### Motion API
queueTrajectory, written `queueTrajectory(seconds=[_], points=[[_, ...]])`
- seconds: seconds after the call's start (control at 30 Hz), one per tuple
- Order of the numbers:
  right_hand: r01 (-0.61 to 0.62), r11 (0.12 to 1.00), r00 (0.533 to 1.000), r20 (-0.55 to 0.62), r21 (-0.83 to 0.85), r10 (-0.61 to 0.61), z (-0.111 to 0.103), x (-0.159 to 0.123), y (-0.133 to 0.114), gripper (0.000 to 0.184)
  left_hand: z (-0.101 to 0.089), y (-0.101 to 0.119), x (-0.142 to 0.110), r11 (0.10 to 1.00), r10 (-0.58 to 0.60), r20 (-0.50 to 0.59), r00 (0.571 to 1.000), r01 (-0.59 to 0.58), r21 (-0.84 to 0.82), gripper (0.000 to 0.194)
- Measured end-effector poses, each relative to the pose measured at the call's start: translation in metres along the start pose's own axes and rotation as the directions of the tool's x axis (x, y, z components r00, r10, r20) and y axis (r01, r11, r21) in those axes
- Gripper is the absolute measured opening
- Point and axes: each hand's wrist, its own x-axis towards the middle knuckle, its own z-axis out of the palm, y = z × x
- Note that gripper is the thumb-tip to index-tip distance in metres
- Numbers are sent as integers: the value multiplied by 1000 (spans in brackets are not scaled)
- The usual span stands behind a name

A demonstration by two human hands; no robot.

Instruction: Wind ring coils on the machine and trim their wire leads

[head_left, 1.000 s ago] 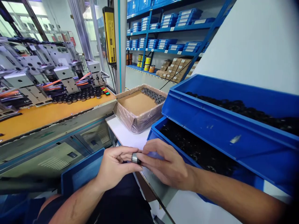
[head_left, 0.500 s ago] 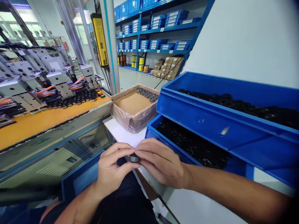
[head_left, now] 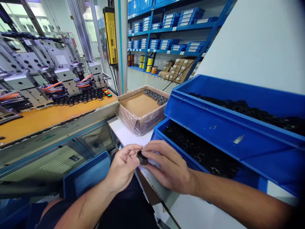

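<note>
A small round black part, with notched black edges at its top and a greyish side, is held in front of my lap, tilted toward me. My right hand pinches it between the thumb below and the fingers above. From the other side, the fingertips of my left hand are closed on its left edge. Fingers cover some of the part, so its far side is hidden.
Two stacked blue bins of black pieces stand at the right. A plastic-lined carton with rows of small parts sits ahead on a white table. At left, a machine stands over an orange bench; a blue crate is below.
The round part has turned, so its notched black top now shows more. My left fingers have shifted on it and curled. The whole view has swung slightly left.
</note>
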Motion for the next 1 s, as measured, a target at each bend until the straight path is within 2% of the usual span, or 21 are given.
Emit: queueTrajectory(seconds=[0.07, 0.1, 0.17, 0.2, 0.27, 0.33, 0.37, 0.43, 0.5, 0.57, 0.63, 0.67, 0.73, 0.77, 0.8, 0.83, 0.9, 1.0], points=[[-23, 1000, 1000, 9, 20, 23, -1, 0, 0, 25, -3, 0, 0, 999, -35, 25, 999, 36, -27, 26], [-30, 999, 999, 13, 30, 29, -1, 0, 1, 25, -6, 0, 0, 1000, -16, 40, 999, 16, 9, 25], [-31, 999, 999, 13, 38, 31, -1, 0, 2, 24, -12, 3, -1, 973, 106, 65, 992, -117, 198, 26], [-30, 999, 999, 14, 36, 29, -1, -1, 2, 24, -15, 5, -2, 920, 195, 86, 977, -213, 330, 29], [-29, 999, 999, 20, 35, 28, -2, -1, 2, 24, -21, 12, -1, 730, 346, 178, 921, -384, 565, 35], [-33, 999, 999, 28, 43, 32, -2, -1, 1, 23, -23, 18, 1, 544, 415, 290, 862, -491, 681, 34], [-37, 998, 999, 34, 49, 35, -2, -1, 0, 22, -23, 20, 2, 484, 430, 333, 839, -526, 700, 33], [-43, 997, 998, 44, 61, 41, -1, 0, -2, 22, -22, 19, 3, 430, 456, 365, 812, -560, 708, 30], [-66, 995, 996, 58, 69, 62, 0, -1, -2, 19, -19, 14, 3, 429, 475, 338, 813, -549, 717, 26], [-106, 993, 990, 95, 47, 101, 1, -4, 1, 17, -19, 10, 4, 434, 474, 301, 828, -517, 738, 21], [-120, 992, 982, 140, -36, 124, -1, -8, 10, 22, -25, 19, 9, 378, 470, 278, 838, -476, 794, 16], [-109, 990, 980, 157, -95, 123, -4, -11, 18, 26, -32, 29, 13, 305, 478, 267, 837, -443, 843, 15], [-76, 973, 980, 165, -216, 113, -15, -17, 36, 32, -51, 65, 24, 63, 510, 202, 836, -271, 961, 15], [-70, 962, 979, 168, -264, 117, -23, -20, 48, 31, -63, 87, 30, -78, 546, 147, 825, -125, 989, 17], [-82, 950, 976, 170, -303, 138, -30, -24, 60, 30, -77, 111, 38, -203, 574, 53, 817, 80, 976, 20], [-114, 934, 967, 176, -338, 182, -38, -29, 72, 29, -92, 135, 46, -230, 606, -5, 795, 182, 956, 22], [-216, 895, 925, 211, -390, 315, -52, -40, 97, 32, -120, 175, 65, -244, 633, -88, 769, 306, 920, 21], [-354, 840, 785, 357, -412, 506, -63, -66, 126, 31, -154, 208, 93, -244, 637, -182, 749, 420, 874, 20]])
